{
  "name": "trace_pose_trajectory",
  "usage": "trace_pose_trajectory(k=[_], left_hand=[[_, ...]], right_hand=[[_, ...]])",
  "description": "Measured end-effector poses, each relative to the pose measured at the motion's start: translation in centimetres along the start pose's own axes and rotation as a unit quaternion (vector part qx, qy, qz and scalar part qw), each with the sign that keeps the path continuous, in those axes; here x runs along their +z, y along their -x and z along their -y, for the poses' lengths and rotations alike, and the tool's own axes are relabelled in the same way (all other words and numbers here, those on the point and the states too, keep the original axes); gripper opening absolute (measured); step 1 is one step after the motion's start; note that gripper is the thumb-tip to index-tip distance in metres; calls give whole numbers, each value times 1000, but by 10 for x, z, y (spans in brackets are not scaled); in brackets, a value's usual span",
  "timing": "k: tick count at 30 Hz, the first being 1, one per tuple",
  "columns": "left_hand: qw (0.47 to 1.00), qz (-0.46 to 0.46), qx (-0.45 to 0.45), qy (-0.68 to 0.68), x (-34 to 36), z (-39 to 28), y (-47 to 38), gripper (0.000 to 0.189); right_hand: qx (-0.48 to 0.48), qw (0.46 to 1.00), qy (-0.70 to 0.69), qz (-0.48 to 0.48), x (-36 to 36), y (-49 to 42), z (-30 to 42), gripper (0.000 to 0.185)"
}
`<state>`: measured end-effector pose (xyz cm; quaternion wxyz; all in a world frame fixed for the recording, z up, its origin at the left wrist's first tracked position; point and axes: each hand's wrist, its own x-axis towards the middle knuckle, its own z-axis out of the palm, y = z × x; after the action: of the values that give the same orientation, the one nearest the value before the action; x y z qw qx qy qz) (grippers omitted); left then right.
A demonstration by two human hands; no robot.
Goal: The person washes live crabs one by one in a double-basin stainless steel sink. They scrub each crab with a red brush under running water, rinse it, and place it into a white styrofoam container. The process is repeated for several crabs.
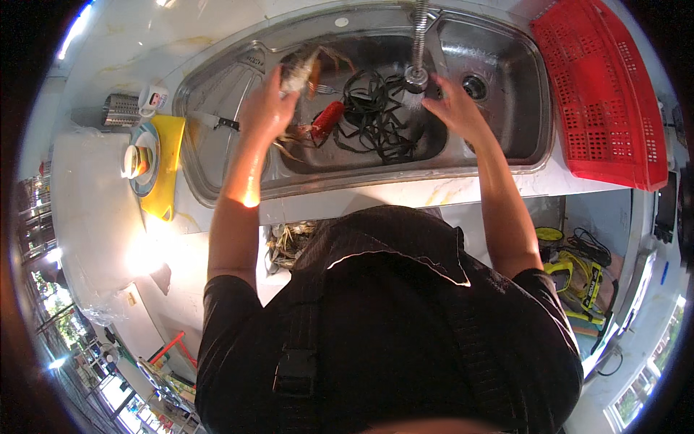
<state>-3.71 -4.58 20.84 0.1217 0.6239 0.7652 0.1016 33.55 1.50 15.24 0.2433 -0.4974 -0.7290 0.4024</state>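
My left hand (274, 103) is closed on a pale crustacean (299, 73) with long thin legs, blurred, over the left part of the large steel basin (320, 163). My right hand (452, 106) is beside the metal head of a spring-hose tap (416, 78), fingers apart; nothing is seen in it. Between my hands, dark green flat strips (374, 116) lie tangled in the basin. Left of them is a red brush-like object (327, 119), its exact kind unclear. A fork (326, 89) lies behind it. More thin legs (290, 149) show below my left hand, partly hidden.
A knife with a black handle (226, 123) lies on the drainboard, near my left forearm. Left of the sink are a yellow cutting board (173, 146), a plate (142, 187), a mug (153, 100) and a perforated steel holder (120, 110). A red plastic basket (591, 103) stands right.
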Motion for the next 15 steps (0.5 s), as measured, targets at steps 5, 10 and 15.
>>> trace_pose_trajectory(k=[5, 10, 15], left_hand=[[986, -83, 121, -75, -83, -19, -18, 59], [977, -114, 121, 136, -204, -108, -43, 55], [950, -174, 223, 130, -288, -278, -76, 59]], right_hand=[[61, 997, 49, -17, -33, 90, -40, 35], [49, 998, -32, -9, -96, 162, -64, 29], [54, 998, -9, 11, -140, 194, -72, 29]])
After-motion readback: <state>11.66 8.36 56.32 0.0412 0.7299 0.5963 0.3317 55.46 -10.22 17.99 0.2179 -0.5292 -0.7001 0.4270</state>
